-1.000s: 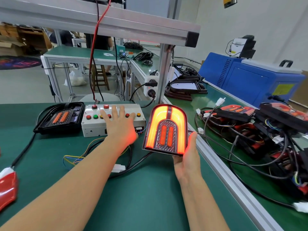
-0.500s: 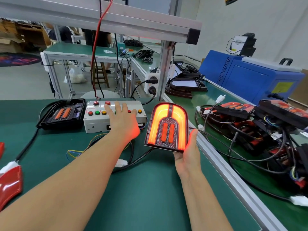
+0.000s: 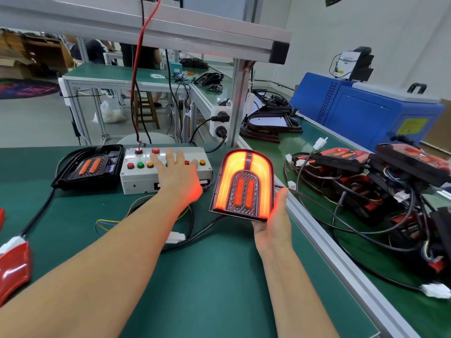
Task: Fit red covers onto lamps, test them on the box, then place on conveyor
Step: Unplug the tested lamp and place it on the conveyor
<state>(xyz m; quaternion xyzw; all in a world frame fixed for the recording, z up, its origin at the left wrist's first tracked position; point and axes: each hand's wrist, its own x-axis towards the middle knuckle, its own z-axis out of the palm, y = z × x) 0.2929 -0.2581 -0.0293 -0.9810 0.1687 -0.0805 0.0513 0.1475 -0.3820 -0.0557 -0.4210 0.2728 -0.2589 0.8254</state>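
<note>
With the right hand (image 3: 272,224) cupping the glowing lamp (image 3: 242,185) upright on the green surface (image 3: 207,276) and the left hand (image 3: 179,178) spread flat over the test box (image 3: 146,172) buttons, a tug on the plugged cable (image 3: 202,230) could topple it.

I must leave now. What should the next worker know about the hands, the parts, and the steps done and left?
Left hand: open, fingers pressing buttons on the test box.
Right hand: holds the lit lamp upright from below, cable plugged.
Done: cover fitted, lamp glowing in the test.
Left: unplug it, place it on the conveyor beside the finished lamps. Uncovered lamp and red cover wait at left.
</note>
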